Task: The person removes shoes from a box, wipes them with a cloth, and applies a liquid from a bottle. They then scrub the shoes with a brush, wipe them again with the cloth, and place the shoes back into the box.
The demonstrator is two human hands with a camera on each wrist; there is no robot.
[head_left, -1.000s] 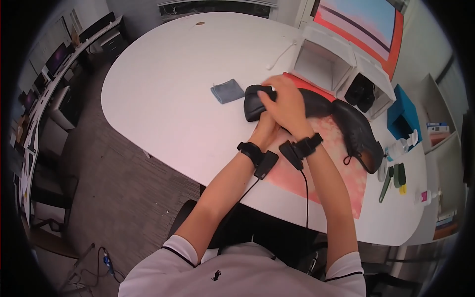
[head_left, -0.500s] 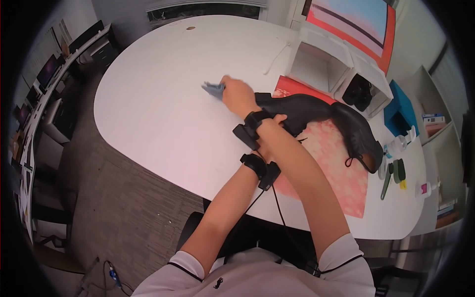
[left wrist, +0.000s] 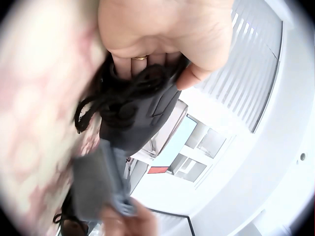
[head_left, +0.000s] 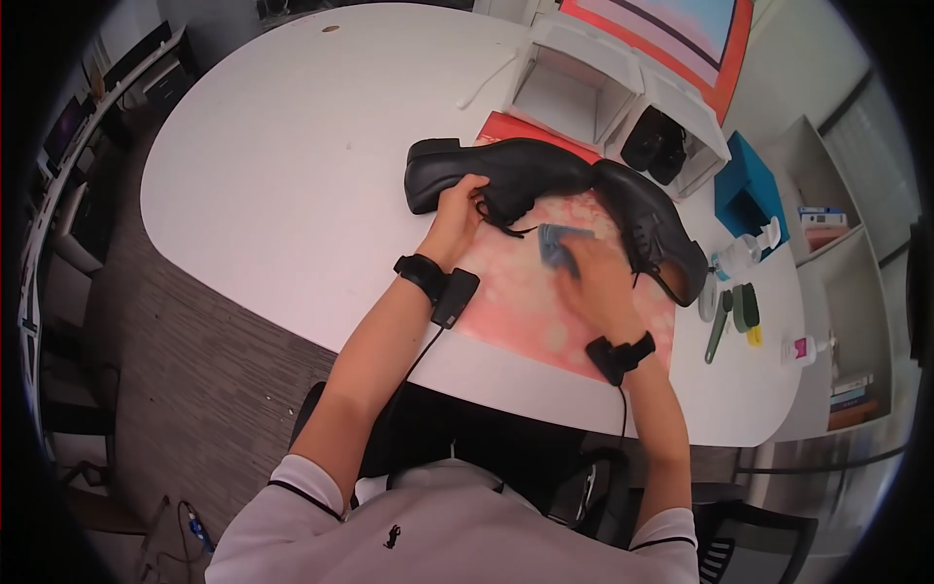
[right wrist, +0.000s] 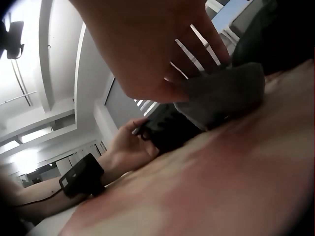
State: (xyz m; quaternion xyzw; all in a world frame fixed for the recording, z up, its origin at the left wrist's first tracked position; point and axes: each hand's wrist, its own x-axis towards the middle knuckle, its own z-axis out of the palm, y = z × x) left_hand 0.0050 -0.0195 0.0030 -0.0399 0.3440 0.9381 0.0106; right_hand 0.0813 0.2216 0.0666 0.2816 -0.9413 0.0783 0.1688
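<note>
Cloth (head_left: 560,247) shifted rightward, now over mat (head_left: 530,311), pinched in right hand (head_left: 605,284). Left hand (head_left: 453,226) grips one shoe (head_left: 520,167), fingers curled.

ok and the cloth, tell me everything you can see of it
The cloth is small, plain and grey-blue, and looks like soft fabric, folded into layers with creases along one side. The right hand pinches it by one end between thumb and fingers. It is held low over the pink patterned mat, beside the black shoes; whether it touches the mat can't be told.
</note>
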